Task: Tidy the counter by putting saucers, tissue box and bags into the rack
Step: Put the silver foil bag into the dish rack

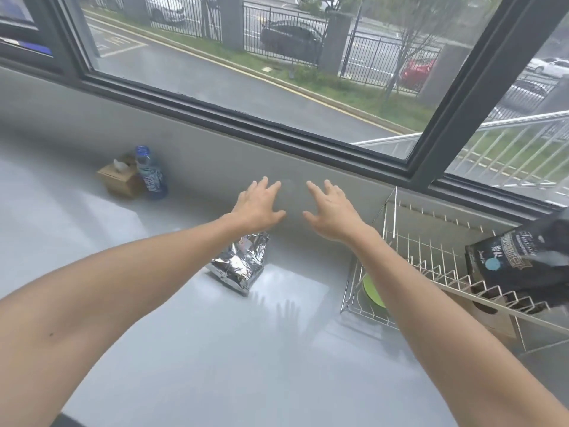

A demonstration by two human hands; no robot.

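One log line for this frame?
left hand open, empty | right hand open, empty | silver bag on counter | black bag in rack

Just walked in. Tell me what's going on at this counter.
A person is tidying the grey counter under a window. Both hands are empty and spread open above it: left hand, right hand. The wire rack on the right already holds a black bag and a green saucer. Still out on the counter are a silver foil bag just below the hands, and a cardboard tissue box with a blue bottle beside it at the far left.
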